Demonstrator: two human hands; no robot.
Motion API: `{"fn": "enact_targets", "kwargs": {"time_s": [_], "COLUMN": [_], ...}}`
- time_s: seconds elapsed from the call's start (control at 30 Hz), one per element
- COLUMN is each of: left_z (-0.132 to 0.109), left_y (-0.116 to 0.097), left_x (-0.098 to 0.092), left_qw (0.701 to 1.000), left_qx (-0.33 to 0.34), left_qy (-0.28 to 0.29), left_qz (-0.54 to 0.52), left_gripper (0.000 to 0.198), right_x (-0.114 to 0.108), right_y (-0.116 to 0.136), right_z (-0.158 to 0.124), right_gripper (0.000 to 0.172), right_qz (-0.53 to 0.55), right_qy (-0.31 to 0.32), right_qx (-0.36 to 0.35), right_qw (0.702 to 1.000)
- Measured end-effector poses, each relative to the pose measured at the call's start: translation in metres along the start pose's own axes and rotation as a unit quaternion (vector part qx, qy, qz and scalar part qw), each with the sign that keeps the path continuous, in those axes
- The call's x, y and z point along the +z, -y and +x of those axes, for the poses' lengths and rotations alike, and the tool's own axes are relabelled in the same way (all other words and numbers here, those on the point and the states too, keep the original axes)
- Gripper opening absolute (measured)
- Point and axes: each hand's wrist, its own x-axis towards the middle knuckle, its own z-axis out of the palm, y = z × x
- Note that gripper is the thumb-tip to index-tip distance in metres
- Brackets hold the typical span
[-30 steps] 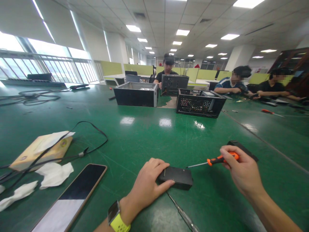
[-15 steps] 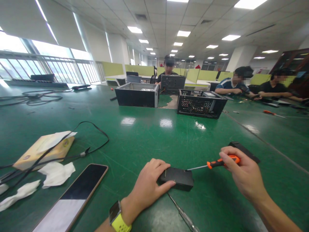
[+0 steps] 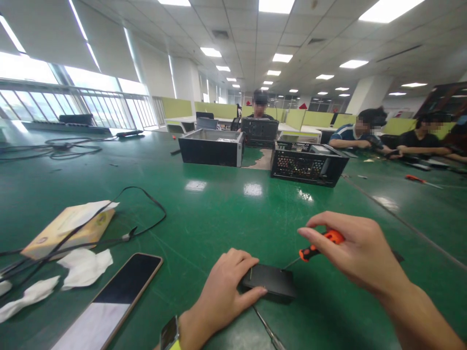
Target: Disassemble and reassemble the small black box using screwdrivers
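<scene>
My left hand [image 3: 231,282] grips the left end of a black rectangular box [image 3: 272,282], thumb at its near side and fingers over its far edge. The box lies on the green tabletop. In my right hand [image 3: 353,253] is an orange and black screwdriver [image 3: 319,245], tilted down to the left. Its thin shaft meets the far edge of the box near the middle; the exact tip contact is too small to make out. A slim metal tool [image 3: 268,328] lies on the table just below the box, partly cut off by the frame.
To the left lie a phone [image 3: 113,301], crumpled tissues [image 3: 85,267], a tissue pack [image 3: 73,228] and a black cable [image 3: 153,226]. Two open computer cases [image 3: 211,153] [image 3: 310,167] stand farther back. Another screwdriver [image 3: 419,181] lies at far right. Several people sit across the table.
My right hand has raised and tipped the screwdriver more steeply, its handle now closer to the box. The left hand keeps its hold. The whole view has shifted slightly.
</scene>
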Motion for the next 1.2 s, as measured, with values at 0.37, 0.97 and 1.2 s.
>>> {"fn": "enact_targets", "kwargs": {"time_s": [0.37,0.97,1.2], "left_z": [0.000,0.000,0.000], "left_y": [0.001,0.002,0.001], "left_x": [0.000,-0.004,-0.005], "left_qw": [1.000,0.999,0.999], "left_qx": [0.006,0.031,0.030], "left_qy": [0.004,0.028,0.023], "left_qz": [0.010,0.018,0.018], "left_gripper": [0.040,0.039,0.038], "right_x": [0.010,0.032,0.027], "right_y": [0.000,0.022,0.021], "right_z": [-0.006,-0.011,-0.011], "right_gripper": [0.022,0.024,0.022], "right_qz": [-0.032,0.046,0.046], "right_qy": [-0.102,-0.123,-0.123], "right_qx": [-0.012,-0.050,-0.066], "right_qw": [0.994,0.990,0.989]}}
